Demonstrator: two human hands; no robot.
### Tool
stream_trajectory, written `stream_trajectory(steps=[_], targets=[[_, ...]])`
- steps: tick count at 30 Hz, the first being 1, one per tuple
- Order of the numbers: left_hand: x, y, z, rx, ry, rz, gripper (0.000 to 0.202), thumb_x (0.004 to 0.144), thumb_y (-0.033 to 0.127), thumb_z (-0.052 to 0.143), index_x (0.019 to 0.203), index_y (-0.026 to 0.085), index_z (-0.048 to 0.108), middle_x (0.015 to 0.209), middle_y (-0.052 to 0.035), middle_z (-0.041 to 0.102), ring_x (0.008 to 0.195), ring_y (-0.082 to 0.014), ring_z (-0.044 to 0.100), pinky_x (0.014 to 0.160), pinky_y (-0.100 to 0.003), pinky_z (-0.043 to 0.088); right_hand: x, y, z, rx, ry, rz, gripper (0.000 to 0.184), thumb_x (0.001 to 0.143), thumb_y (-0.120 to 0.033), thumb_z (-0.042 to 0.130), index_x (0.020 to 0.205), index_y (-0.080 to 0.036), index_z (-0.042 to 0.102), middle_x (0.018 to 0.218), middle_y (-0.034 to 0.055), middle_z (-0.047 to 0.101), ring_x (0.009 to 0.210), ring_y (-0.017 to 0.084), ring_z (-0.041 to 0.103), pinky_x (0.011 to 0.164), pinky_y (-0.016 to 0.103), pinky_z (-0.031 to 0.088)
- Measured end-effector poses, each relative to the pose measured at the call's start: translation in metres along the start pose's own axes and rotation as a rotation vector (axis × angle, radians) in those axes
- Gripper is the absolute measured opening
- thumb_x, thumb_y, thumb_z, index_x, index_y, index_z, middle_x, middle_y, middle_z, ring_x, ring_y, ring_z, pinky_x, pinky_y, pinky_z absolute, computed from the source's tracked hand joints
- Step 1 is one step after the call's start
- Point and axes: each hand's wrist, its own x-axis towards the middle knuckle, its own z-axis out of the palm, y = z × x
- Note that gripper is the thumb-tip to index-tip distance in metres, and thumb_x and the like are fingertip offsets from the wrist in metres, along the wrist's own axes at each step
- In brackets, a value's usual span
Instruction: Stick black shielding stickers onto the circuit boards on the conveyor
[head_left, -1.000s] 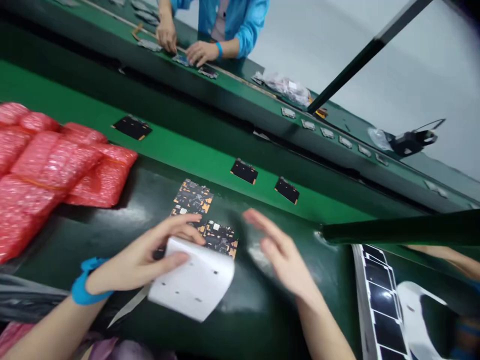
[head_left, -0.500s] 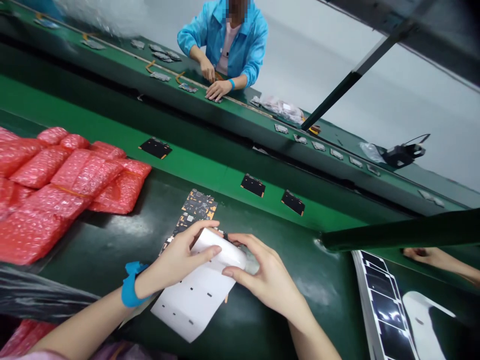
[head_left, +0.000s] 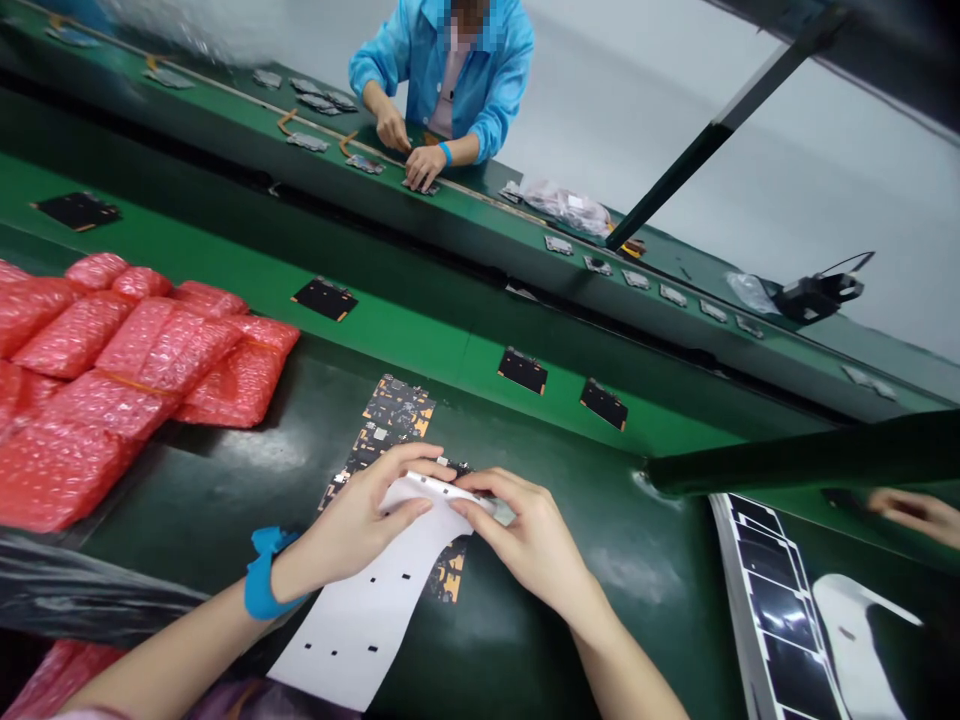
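Note:
Both my hands pinch the far end of a white sheet (head_left: 360, 610) with small dark rectangular holes. My left hand (head_left: 375, 510) grips its far left part, thumb on top, with a blue band (head_left: 262, 575) round the wrist. My right hand (head_left: 529, 530) holds the far right corner between thumb and fingers. The sheet bends up at that end and hangs down toward me. Under and behind it lie black circuit boards with orange patches (head_left: 397, 405); one board's lower part (head_left: 448, 575) shows right of the sheet. My fingers and the sheet hide the rest.
Red bubble-wrap packs (head_left: 135, 370) are piled at left. Several black boards (head_left: 324, 298) lie on the green strip (head_left: 427, 350) beyond. A stack of black-and-white sheets (head_left: 776, 610) lies at right under a dark bar (head_left: 802, 455). A co-worker (head_left: 442, 90) works opposite; another person's hand (head_left: 915, 515) shows at right.
The white sheet's far end, curled over before, is now flatter, and its near end has shifted toward me and left. Black boards on the green strip moved right; another appeared at left.

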Motion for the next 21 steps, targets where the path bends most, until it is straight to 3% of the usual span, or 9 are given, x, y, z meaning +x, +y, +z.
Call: stream_trajectory(steps=[5,9,12,16,21], targets=[[0.0,0.001,-0.001,-0.075,-0.033,-0.048,0.056,0.083,0.036,0.071,0.131,0.025,0.046,0.132,-0.0054,0.061,0.123,-0.0199,0.057,0.107,-0.034,0.045,-0.002,-0.002,0.006,-0.074,0.106,-0.191,0.007,0.093,-0.023,0.065,0.1,-0.021,0.068,0.094,0.0039,0.073,0.085,0.019,0.068,0.076,0.031,0.05],[0.0,0.004,-0.001,-0.031,-0.055,-0.128,0.043,0.086,0.045,0.064,0.123,0.025,0.056,0.126,-0.0043,0.064,0.119,-0.021,0.059,0.102,-0.034,0.05,-0.007,-0.008,0.012,-0.197,0.166,-0.33,0.011,0.094,-0.018,0.064,0.105,-0.02,0.063,0.096,0.0064,0.072,0.084,0.021,0.066,0.075,0.035,0.049],[-0.001,0.004,0.0,0.034,-0.03,-0.128,0.031,0.088,0.042,0.062,0.114,0.026,0.062,0.117,-0.0002,0.067,0.113,-0.0182,0.062,0.102,-0.03,0.049,-0.009,-0.011,0.01,-0.227,0.143,-0.313,0.015,0.093,-0.022,0.065,0.108,-0.02,0.062,0.099,0.0077,0.069,0.087,0.022,0.065,0.074,0.036,0.05],[-0.002,0.001,0.001,0.057,0.029,-0.067,0.03,0.085,0.035,0.066,0.114,0.027,0.062,0.117,0.0022,0.068,0.113,-0.015,0.061,0.102,-0.025,0.048,-0.009,-0.011,0.006,-0.237,0.138,-0.288,0.021,0.095,-0.029,0.064,0.113,-0.02,0.061,0.105,0.0092,0.068,0.093,0.023,0.064,0.076,0.037,0.051],[-0.003,0.0,0.004,0.107,0.071,-0.079,0.026,0.085,0.033,0.065,0.11,0.028,0.065,0.112,0.005,0.07,0.109,-0.0127,0.063,0.1,-0.021,0.047,-0.008,-0.009,0.006,-0.319,0.19,-0.344,0.014,0.095,-0.024,0.063,0.108,-0.019,0.065,0.098,0.0072,0.07,0.086,0.021,0.066,0.074,0.036,0.05]])
